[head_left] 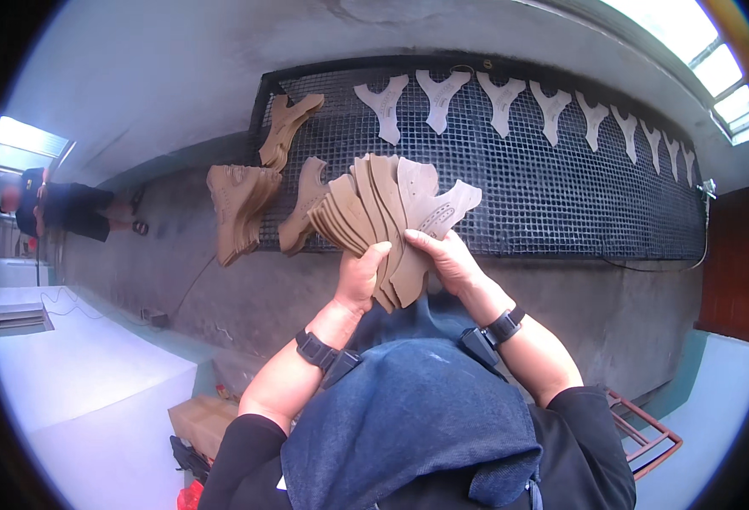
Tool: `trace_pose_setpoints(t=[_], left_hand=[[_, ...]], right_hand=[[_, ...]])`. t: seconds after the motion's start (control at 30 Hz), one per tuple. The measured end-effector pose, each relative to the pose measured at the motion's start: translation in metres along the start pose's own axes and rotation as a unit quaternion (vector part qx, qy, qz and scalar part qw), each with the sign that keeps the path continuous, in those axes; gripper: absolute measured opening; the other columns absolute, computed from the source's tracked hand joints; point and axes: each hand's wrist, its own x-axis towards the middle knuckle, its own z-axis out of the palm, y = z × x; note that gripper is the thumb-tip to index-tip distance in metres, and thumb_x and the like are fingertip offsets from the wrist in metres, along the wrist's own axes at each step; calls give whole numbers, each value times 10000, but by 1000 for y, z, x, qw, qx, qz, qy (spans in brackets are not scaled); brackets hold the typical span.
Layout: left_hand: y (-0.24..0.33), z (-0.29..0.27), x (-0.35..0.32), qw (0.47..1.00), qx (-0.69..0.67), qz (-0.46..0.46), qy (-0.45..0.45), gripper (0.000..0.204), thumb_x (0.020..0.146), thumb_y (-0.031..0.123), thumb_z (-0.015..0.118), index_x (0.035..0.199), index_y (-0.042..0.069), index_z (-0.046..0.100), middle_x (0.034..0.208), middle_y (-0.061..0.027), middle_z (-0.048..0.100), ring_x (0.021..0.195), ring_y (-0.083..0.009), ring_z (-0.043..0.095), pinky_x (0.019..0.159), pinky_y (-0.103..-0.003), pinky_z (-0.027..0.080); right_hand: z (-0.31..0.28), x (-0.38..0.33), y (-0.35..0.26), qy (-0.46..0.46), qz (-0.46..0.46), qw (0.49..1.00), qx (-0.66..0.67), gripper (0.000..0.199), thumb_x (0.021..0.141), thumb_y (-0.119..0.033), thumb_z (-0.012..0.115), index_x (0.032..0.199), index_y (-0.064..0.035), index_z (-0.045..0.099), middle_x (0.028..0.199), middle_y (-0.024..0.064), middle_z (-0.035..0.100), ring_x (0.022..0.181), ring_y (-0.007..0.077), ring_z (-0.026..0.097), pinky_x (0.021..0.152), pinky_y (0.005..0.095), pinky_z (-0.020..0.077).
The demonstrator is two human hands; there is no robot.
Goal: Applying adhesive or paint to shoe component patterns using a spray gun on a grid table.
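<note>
My left hand point(359, 276) is closed around a fanned stack of tan Y-shaped cut pieces point(362, 204), thin and flat like shoe-upper parts, with the thumb on top. From the other side my right hand point(453, 259) grips the stack's right edge. Its thumb presses near a pale grey Y-shaped piece point(442, 208) with small printed marks, which lies at the right end of the fan. The fingers beneath the stack are hidden. Just left of it, another tan stack point(305, 204) rests at the mesh's edge, and a thicker tan stack point(238, 208) stands beside that.
A black mesh rack point(544, 200) stretches across in front of me. Several pale Y-shaped pieces point(383, 106) lie in a row along its far side; a tan stack point(285, 127) sits at its far left corner. A person point(68, 204) stands far left. A cardboard box point(204, 422) and red metal frame point(646, 433) flank me.
</note>
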Motion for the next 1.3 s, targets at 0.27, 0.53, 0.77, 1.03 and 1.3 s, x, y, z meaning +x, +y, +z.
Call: trace_pose_setpoints(t=[0.27, 0.53, 0.77, 1.03, 1.3], left_hand=[[2, -11, -7, 999, 18, 26, -6, 464, 967, 27, 556, 1429, 6, 521, 1382, -112, 612, 1251, -232, 610, 1074, -377, 494], [12, -33, -15, 1000, 19, -1, -6, 391, 1033, 41, 555, 1419, -18, 528, 1370, -124, 628, 1218, -238, 636, 1051, -370, 528], [9, -50, -14, 999, 42, -6, 8, 360, 1039, 95, 556, 1378, -25, 570, 1317, -118, 654, 1182, -202, 645, 1025, -340, 522], [10, -61, -13, 994, 103, 26, -34, 401, 1058, 123, 582, 1428, -22, 528, 1380, -111, 623, 1244, -207, 609, 1076, -347, 486], [22, -71, -7, 993, 85, -76, 27, 384, 1089, 241, 539, 1338, -47, 590, 1225, -171, 699, 1089, -258, 706, 925, -379, 592]], right_hand=[[5, 3, 23, 16, 33, 990, 139, 536, 933, -199, 762, 1392, -11, 560, 1309, 98, 663, 1175, 214, 642, 1047, 385, 498], [11, 1, 30, -18, 46, 989, 142, 534, 944, -144, 738, 1426, -37, 536, 1353, 98, 643, 1229, 238, 621, 1090, 418, 477], [14, 5, 37, -22, 41, 992, 120, 527, 937, -153, 733, 1415, -41, 543, 1328, 102, 658, 1201, 249, 643, 1069, 434, 504], [8, 7, 43, -5, 67, 982, 175, 501, 939, -144, 713, 1399, -26, 552, 1337, 126, 653, 1224, 273, 632, 1097, 459, 487], [-9, 20, 51, 63, 2, 978, 200, 456, 954, -134, 689, 1365, 13, 560, 1290, 146, 671, 1183, 293, 654, 1069, 465, 515]])
